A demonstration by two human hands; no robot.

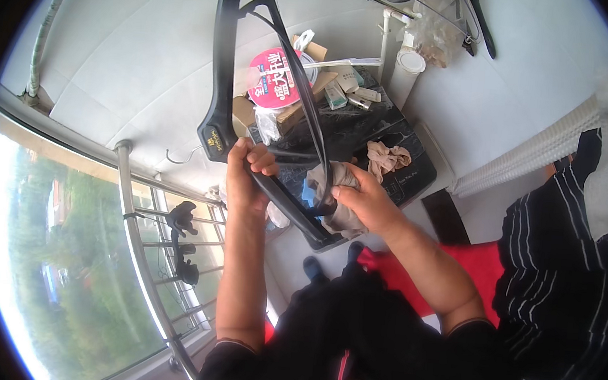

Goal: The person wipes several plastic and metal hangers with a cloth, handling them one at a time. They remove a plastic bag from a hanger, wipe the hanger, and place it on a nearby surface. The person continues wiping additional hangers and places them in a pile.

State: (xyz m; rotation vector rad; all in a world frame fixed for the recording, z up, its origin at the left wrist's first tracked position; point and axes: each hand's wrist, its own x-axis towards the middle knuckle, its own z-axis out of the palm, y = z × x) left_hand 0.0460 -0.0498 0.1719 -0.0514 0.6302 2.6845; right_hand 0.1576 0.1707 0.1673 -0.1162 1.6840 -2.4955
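Note:
A black plastic coat hanger (pixel 223 76) is held up in front of me, its metal hook (pixel 184 156) pointing left and gold writing at its middle. My left hand (pixel 252 167) is closed around one of its arms, just below that writing. With my right hand (pixel 359 197) I press a crumpled grey-beige cloth (pixel 345 223) around the hanger's thin crossbar (pixel 310 105), near the lower end. The thumb lies over the cloth; part of the bar is hidden underneath it.
Behind the hanger, a black-topped surface (pixel 335 133) bears a second beige cloth (pixel 387 158), small boxes (pixel 335 95) and a pink round fan (pixel 274 80). A metal railing (pixel 141 252) runs along the window at left. Dark striped clothing (pixel 556 253) hangs at right, above a red mat (pixel 469 272).

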